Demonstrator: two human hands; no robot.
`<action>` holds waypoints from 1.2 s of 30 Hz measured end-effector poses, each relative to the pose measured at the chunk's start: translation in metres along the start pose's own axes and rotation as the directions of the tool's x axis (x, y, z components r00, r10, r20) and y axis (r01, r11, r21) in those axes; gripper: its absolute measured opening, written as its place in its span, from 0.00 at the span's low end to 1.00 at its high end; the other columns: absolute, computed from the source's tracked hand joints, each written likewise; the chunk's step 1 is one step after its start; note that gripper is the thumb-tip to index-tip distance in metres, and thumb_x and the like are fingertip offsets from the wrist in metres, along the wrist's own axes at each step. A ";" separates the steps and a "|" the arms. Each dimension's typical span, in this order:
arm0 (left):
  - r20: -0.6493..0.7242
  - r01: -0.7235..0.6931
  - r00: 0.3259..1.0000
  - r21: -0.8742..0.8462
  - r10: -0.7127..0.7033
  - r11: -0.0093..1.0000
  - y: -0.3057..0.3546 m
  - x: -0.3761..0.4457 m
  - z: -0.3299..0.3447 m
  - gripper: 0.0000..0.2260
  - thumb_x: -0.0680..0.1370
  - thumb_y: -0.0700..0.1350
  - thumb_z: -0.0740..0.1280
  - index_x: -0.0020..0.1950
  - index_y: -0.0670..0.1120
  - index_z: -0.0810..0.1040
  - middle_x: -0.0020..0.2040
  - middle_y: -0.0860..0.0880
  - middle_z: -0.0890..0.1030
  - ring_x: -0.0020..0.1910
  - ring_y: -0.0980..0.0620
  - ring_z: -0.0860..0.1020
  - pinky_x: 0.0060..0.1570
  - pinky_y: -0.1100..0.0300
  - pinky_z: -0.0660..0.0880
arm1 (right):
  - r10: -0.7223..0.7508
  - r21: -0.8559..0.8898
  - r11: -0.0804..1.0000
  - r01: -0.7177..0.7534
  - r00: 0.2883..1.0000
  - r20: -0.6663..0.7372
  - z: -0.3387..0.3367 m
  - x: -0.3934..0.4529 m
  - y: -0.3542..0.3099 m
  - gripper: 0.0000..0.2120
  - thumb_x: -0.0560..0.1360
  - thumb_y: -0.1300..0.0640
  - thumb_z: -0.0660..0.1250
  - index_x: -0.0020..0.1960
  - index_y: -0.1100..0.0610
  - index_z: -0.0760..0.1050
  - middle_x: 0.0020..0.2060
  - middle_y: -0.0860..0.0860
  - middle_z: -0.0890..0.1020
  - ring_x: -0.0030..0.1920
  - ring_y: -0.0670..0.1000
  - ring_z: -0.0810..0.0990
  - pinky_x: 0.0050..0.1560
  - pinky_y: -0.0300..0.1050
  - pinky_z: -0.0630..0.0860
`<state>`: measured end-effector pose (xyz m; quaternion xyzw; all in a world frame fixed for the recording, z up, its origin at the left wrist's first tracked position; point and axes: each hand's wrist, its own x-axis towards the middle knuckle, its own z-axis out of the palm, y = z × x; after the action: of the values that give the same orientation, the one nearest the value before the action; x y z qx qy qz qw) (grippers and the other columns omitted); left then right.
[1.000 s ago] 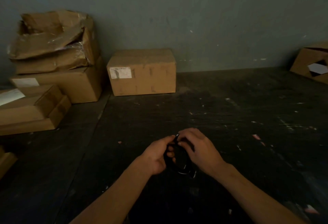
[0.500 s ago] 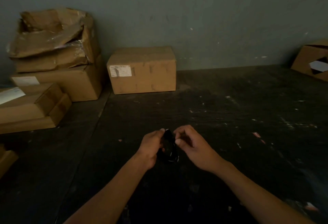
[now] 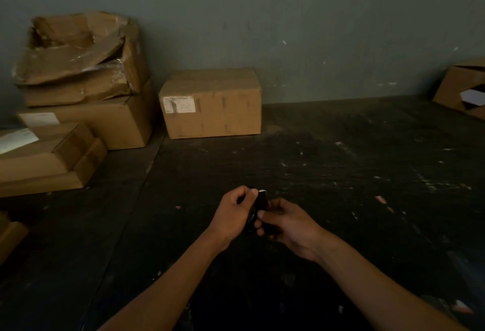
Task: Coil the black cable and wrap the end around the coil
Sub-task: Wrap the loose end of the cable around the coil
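Note:
The black cable is a small tight bundle held between both hands above the dark floor, in the lower middle of the head view. My left hand pinches its upper part with thumb and fingertips. My right hand grips its lower part, fingers curled around it. A pale glint shows at the bundle's top edge. Most of the cable is hidden by my fingers and merges with the dark floor, so its loops cannot be made out.
A closed cardboard box stands against the grey wall ahead. Several stacked and crushed boxes fill the left side, with flat boxes in front. Another box sits at the far right. The floor is dark and scuffed.
Both hands have shifted on the bundle: my right hand dropped lower and curled under it, while my left hand rose to pinch its top. The bundle has turned more upright.

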<state>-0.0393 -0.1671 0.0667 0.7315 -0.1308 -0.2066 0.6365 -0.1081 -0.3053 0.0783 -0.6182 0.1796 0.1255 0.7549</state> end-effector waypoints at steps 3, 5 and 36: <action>-0.041 -0.013 0.999 0.018 0.013 1.000 -0.002 0.000 -0.002 0.08 0.82 0.50 0.61 0.51 0.50 0.79 0.46 0.43 0.82 0.44 0.46 0.81 0.47 0.47 0.79 | -0.015 0.034 0.999 0.016 0.999 -0.033 -0.004 0.001 0.003 0.08 0.78 0.59 0.65 0.56 0.58 0.77 0.40 0.54 0.83 0.38 0.50 0.80 0.41 0.45 0.74; -0.078 -0.018 0.997 -0.004 0.017 1.000 -0.002 0.000 -0.002 0.08 0.82 0.45 0.60 0.59 0.55 0.73 0.55 0.44 0.79 0.51 0.49 0.79 0.46 0.55 0.76 | -0.011 0.011 1.000 0.012 0.997 -0.071 -0.008 0.002 0.006 0.08 0.79 0.57 0.64 0.54 0.57 0.79 0.38 0.54 0.83 0.36 0.50 0.80 0.38 0.43 0.73; -0.124 -0.084 0.987 0.140 0.101 0.987 -0.022 -0.008 0.014 0.20 0.81 0.40 0.62 0.70 0.57 0.72 0.65 0.56 0.75 0.63 0.57 0.76 0.59 0.64 0.75 | 0.181 0.354 0.928 -0.116 0.971 -0.155 0.011 0.022 0.027 0.08 0.78 0.59 0.64 0.52 0.56 0.81 0.43 0.54 0.81 0.41 0.51 0.76 0.38 0.44 0.72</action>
<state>-0.0546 -0.1725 0.0450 0.7777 -0.1365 -0.1193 0.6019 -0.0976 -0.2901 0.0471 -0.4710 0.3145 0.0913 0.8191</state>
